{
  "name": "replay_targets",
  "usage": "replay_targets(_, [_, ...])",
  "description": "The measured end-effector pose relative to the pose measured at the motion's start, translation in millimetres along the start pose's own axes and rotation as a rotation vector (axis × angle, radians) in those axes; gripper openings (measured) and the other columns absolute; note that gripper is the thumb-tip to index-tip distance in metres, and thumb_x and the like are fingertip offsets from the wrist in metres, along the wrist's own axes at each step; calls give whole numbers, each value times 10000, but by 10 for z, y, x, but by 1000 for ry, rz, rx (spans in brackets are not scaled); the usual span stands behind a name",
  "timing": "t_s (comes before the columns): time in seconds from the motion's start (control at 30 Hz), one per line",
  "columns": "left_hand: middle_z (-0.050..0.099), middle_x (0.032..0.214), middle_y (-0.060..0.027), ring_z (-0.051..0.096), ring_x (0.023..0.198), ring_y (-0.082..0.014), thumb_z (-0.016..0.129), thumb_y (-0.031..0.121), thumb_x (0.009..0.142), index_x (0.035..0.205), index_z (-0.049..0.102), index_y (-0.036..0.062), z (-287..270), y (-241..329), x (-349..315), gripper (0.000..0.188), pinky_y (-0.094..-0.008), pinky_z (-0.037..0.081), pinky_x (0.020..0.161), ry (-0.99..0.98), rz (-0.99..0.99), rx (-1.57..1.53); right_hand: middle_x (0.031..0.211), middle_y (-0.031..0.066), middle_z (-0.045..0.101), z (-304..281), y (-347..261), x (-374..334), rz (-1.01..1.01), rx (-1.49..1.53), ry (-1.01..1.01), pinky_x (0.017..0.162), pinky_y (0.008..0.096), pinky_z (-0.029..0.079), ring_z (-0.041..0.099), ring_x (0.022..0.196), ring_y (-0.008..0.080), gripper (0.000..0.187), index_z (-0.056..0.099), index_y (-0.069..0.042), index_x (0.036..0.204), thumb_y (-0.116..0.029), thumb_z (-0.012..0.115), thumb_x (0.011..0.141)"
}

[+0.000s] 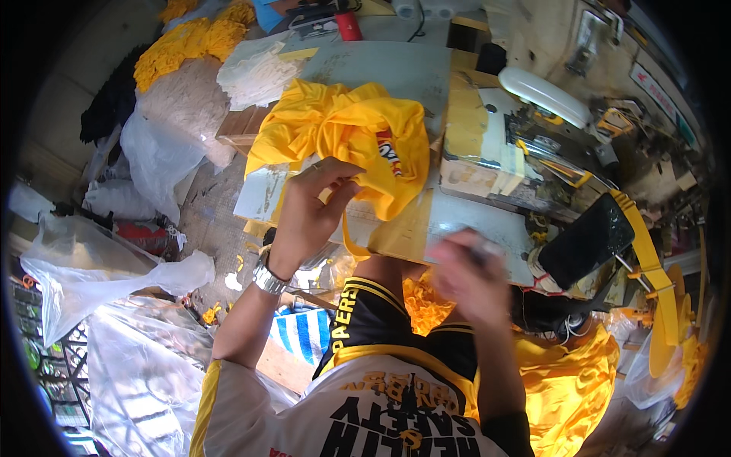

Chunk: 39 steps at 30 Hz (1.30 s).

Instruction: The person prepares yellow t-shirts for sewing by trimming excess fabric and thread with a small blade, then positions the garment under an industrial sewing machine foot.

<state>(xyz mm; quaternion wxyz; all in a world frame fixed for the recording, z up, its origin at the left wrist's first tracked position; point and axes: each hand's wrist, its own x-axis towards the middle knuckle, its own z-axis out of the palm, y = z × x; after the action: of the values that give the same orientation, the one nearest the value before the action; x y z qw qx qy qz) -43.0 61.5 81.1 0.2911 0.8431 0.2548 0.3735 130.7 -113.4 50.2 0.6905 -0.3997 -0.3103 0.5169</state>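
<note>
A bright yellow cloth garment (335, 129) with a printed patch lies bunched on the worktable (388, 65) before me. My left hand (316, 209) is at its near edge, thumb and fingers pinched together on the cloth. Below that hand a narrow yellow strip dangles past the table edge. Off to the right, my right hand (468, 263) is raised near the table's front edge, apart from the garment. Its fingers curl around a small dark object, too smeared by motion to name.
A sewing machine (544, 97) stands at the right, with a dark phone (586, 240) mounted nearer me. White cloth pieces (259, 76) are stacked at the table's far left, beyond them a yellow cloth heap (190, 46). Yellow fabric (567, 388) lies low at right; plastic sheeting (145, 365) at left.
</note>
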Motion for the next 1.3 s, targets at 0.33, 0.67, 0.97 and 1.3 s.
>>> replay_targets(0.33, [662, 859, -126, 660, 773, -271, 685, 8, 787, 903, 630, 2, 479, 297, -196, 129, -337, 515, 690, 218, 278, -23, 549, -32, 383, -1258, -894, -2002, -247, -403, 705, 373, 223, 239, 290, 425, 49, 186, 586, 34, 971, -150, 589, 948])
replay_targets(0.67, [600, 900, -113, 629, 763, -244, 774, 15, 734, 897, 654, 41, 1384, 504, -582, 205, -294, 502, 640, -183, 250, -293, 491, -14, 369, -661, -908, -1541, -485, -181, 383, 352, 246, 310, 260, 365, 62, 188, 582, 49, 892, -129, 572, 951])
replay_targets(0.97, [646, 897, -120, 654, 773, -205, 738, -119, 697, 963, 662, 18, 691, 439, -524, 308, -279, 517, 660, -326, 134, -249, 484, -32, 336, -883, -517, -1666, -272, -29, 528, 344, 241, 312, 233, 369, 54, 169, 588, 30, 895, -128, 575, 951])
replay_targets(1.3, [650, 908, -117, 658, 803, -242, 658, -138, 700, 829, 604, 7, 731, 534, -787, 201, -305, 518, 722, -58, -91, -168, 541, 78, 504, -695, -626, -1544, -350, -146, 323, 368, 242, 369, 319, 369, 46, 242, 573, 84, 838, -138, 631, 916])
